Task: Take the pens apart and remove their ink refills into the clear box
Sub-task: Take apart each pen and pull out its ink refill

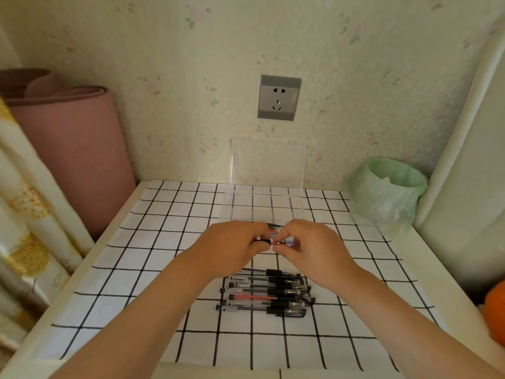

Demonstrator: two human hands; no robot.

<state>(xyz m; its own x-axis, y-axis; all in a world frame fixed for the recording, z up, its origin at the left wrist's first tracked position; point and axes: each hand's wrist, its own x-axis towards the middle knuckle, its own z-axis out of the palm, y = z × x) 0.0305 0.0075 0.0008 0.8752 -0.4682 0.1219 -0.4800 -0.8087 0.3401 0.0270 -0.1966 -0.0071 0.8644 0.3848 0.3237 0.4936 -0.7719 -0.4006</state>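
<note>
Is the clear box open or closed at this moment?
Open: the clear box has its lid raised upright, leaning toward the wall behind it.

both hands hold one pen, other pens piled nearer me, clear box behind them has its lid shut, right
No: the head view shows the clear box with its lid standing open by the wall. The left hand and right hand do hold one pen, other pens piled nearer.
</note>
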